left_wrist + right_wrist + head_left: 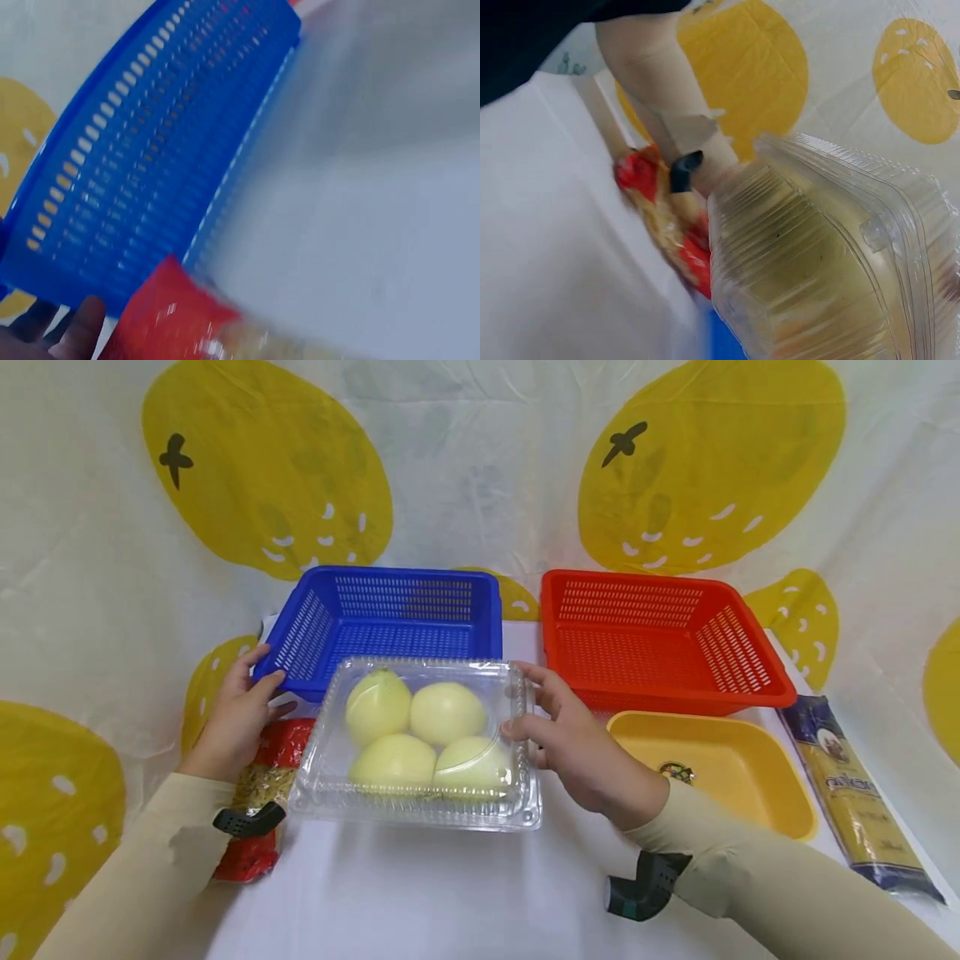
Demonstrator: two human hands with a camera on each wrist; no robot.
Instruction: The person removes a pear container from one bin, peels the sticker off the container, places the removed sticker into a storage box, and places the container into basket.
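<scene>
My right hand [581, 739] grips the right side of a clear plastic clamshell box [330, 777], holding it tilted above the white table. Inside the box lie several pale yellow-green, round fruits or vegetables [447, 710]; their exact kind I cannot tell. The right wrist view shows the ribbed side of the clamshell box [780, 247] close up. At the front left corner of a blue plastic basket [405, 639], my left hand [236, 718] pinches the rim between thumb and fingers. In the left wrist view the fingers [84, 330] show beneath the corner of the blue basket [127, 172].
Beside my left wrist lies a red pasta packet [262, 777]. A red basket [637, 664] stands at the back right, with a yellow tray [750, 768] before it holding a small colourful item [677, 772]. Farther right is a blue and gold packet [855, 793]. A patterned curtain [480, 468] hangs behind.
</scene>
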